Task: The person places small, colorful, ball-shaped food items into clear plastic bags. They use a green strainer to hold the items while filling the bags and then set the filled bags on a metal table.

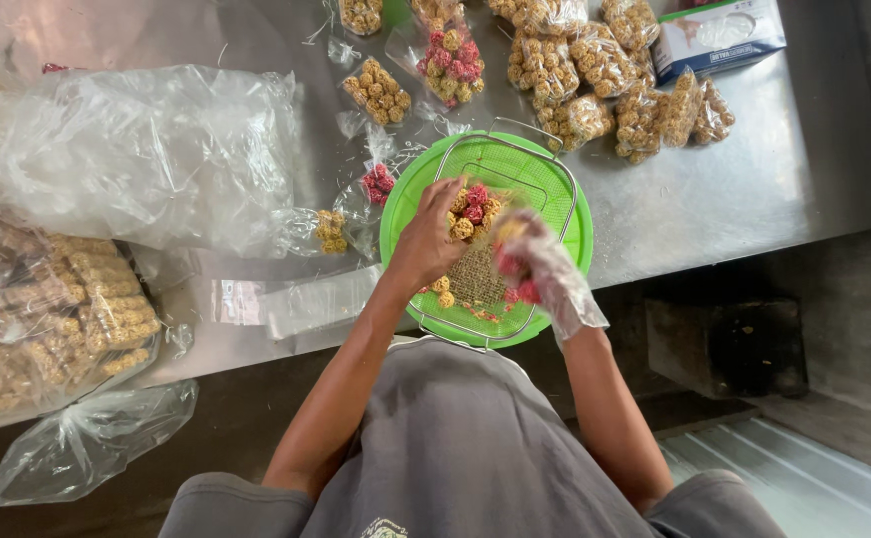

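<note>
A round green sieve tray (555, 189) with a wire frame sits at the near edge of a steel table. My left hand (425, 239) holds a small clear bag of yellow and red snack balls (472, 211) over the tray. My right hand (535, 264), in a clear plastic glove, is blurred and grips several red and yellow balls beside that bag. A few loose balls (442, 290) lie on the tray mesh.
Several filled small bags (575, 70) lie at the back of the steel table (714, 199), beside a blue and white box (719, 35). A large crumpled clear bag (146, 149) and stacked snack bars (77, 309) are at the left. An empty bag (87, 438) hangs off the edge.
</note>
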